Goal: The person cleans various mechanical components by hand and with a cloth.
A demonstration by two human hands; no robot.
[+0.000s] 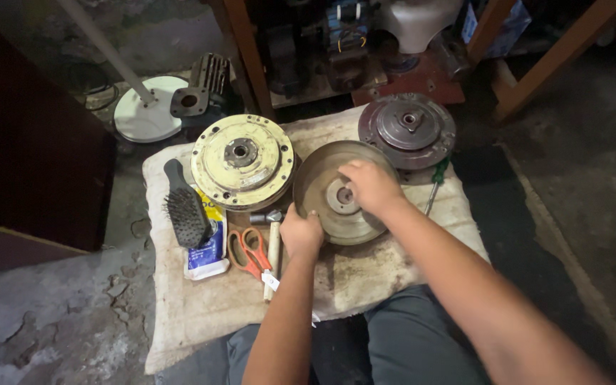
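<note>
Setting: As a person sits on a rough concrete floor, a stained off-white cloth (365, 281) spread over the lap and ground serves as a work surface, keeping greasy parts off the dirt.
Centre: The shallow, dull brown metal drum dish (322, 187) lies open side up on the cloth, between the two other round parts.
Left hand: The left hand (301, 232) curls its fingers over the dish's near rim, apparently to steady it.
Right hand: The right hand (370, 185) rests fingers-down inside the dish near its hub (whether they pinch anything cannot be told).
Nearby parts: A pale yellow round metal disc assembly (242, 160) touches the dish's left edge; a dark grey-maroon round plate (408, 130) sits behind on the right.
Tools: A black bristle brush (183, 207), orange-handled scissors (246, 251) and a green-handled screwdriver (436, 178) lie within reach.
</note>
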